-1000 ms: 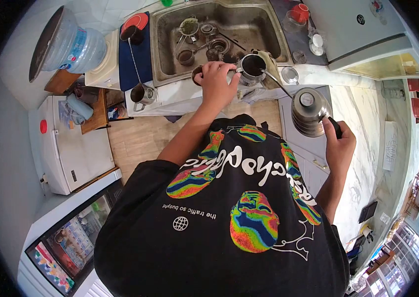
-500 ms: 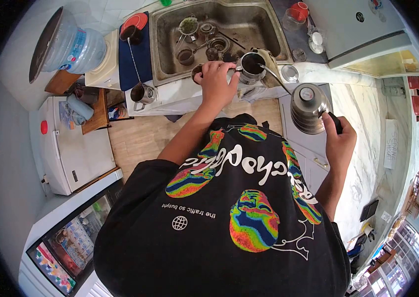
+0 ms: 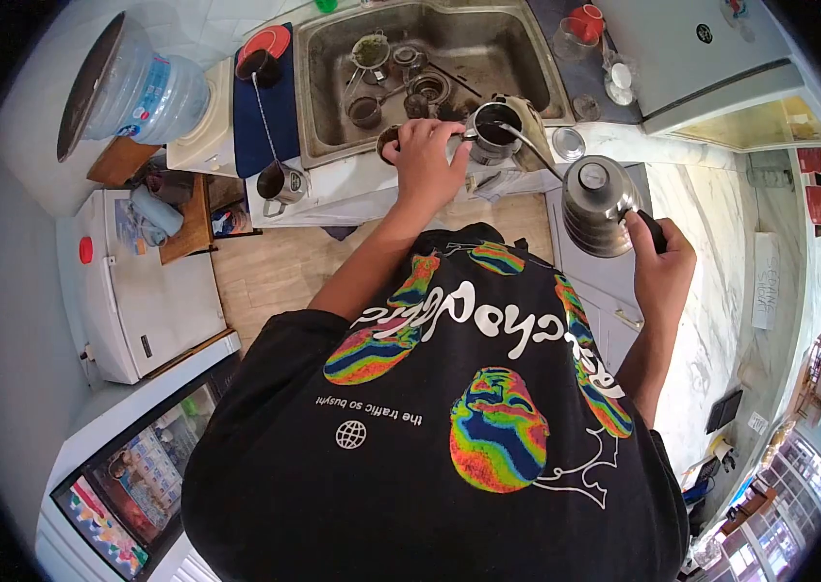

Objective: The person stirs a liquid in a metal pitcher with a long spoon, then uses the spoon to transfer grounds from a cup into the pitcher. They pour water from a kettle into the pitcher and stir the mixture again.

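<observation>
My right hand point(image 3: 661, 257) is wrapped around the black handle of a steel gooseneck kettle point(image 3: 597, 209). The kettle's long thin spout reaches over a metal pitcher point(image 3: 494, 145) at the sink's front edge, its tip at the dark mouth. Thumb and index finger of my left hand point(image 3: 428, 160) close on the pitcher's handle. Beside that hand's outer fingers stands a brown cup point(image 3: 388, 145), mostly covered by them. Whether water is flowing from the spout I cannot make out.
The steel sink point(image 3: 309, 97) holds a green-filled strainer point(image 3: 370, 50) and several small dark cups and metal parts. Left of it, another metal pitcher point(image 3: 280, 184) stands on the ledge with a long spoon in it. A glass jar point(image 3: 568, 144) sits right of the pitcher.
The kettle and my right hand have shifted slightly up and left, towards the pitcher. My left hand has stayed nearly still.
</observation>
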